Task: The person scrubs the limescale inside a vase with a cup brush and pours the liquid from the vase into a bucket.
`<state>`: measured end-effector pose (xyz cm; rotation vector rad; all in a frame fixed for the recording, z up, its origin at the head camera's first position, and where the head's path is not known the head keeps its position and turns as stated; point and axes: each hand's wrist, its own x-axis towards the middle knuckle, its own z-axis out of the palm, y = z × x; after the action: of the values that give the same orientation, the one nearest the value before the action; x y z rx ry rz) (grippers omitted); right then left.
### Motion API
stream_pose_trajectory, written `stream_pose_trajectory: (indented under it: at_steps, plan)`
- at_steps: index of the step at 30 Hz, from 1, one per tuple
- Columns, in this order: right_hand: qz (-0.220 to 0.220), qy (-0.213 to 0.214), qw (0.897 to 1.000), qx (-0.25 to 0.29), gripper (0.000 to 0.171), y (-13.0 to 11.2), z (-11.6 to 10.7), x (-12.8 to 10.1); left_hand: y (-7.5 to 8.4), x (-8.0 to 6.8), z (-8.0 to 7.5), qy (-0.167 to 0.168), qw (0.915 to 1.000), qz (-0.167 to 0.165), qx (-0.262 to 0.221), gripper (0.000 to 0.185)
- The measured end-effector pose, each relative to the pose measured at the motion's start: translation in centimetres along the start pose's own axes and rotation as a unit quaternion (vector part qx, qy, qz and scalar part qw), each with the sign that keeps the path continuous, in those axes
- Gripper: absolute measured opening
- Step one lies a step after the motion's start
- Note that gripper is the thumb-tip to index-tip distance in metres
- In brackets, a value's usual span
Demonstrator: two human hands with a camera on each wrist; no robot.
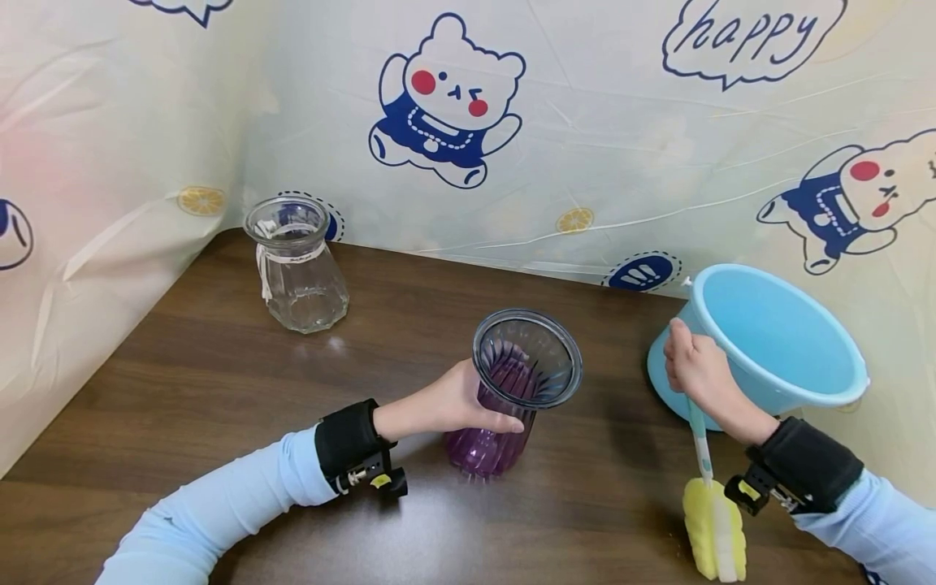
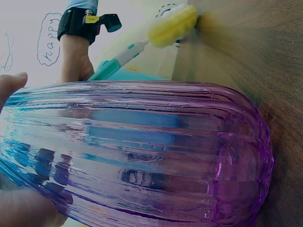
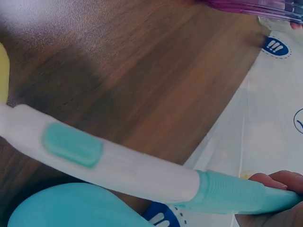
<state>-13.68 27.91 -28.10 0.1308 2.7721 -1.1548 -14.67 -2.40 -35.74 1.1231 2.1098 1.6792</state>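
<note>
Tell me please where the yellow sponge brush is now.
In the head view, the sponge brush is at lower right, held in the right hand, near the blue bucket.

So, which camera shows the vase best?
The head view: the vase appears from rim to base, though the left hand covers part of it. The left wrist view shows its ribbed side close up, with the rim out of frame. The right wrist view catches only a purple piece at the top right.
</note>
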Motion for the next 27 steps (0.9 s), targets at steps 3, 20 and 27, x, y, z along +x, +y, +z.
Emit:
stream_pose_trajectory:
  at_steps: [3,20,27]
  plan:
    - [0.017,-0.012,1.0,-0.012,0.064,0.2,0.0,0.4,-0.1,-0.1,0.0,-0.002,1.0,-0.002,-0.004,0.068]
    - [0.034,-0.129,0.975,-0.18,0.04,0.9,1.5,4.4,-0.1,0.1,-0.1,-0.003,1.0,0.002,0.002,0.067]
    - [0.051,-0.17,0.961,-0.214,0.021,2.0,2.6,6.2,-0.1,0.0,-0.1,-0.001,1.0,0.002,0.004,0.069]
